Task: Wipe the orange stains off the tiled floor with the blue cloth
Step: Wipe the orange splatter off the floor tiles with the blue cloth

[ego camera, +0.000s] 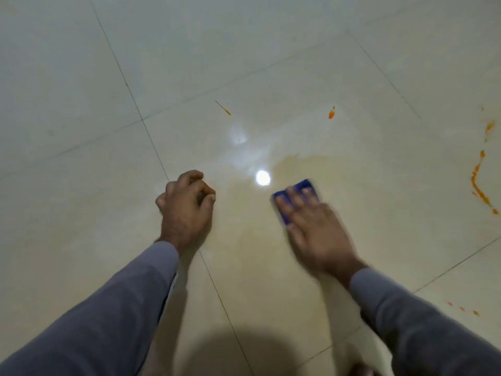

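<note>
While pressed flat under the straight, blurred fingers of the right hand [314,226], folded blue cloth [295,198] lying on glossy cream tiled floor [81,77], jutting past the fingertips. Thin orange stains [481,185] well right of those fingers. Left hand [187,204] curled, grasping nothing, knuckles down.

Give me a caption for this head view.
Right hand presses the blue cloth flat on the tiled floor; orange stains remain.
</note>
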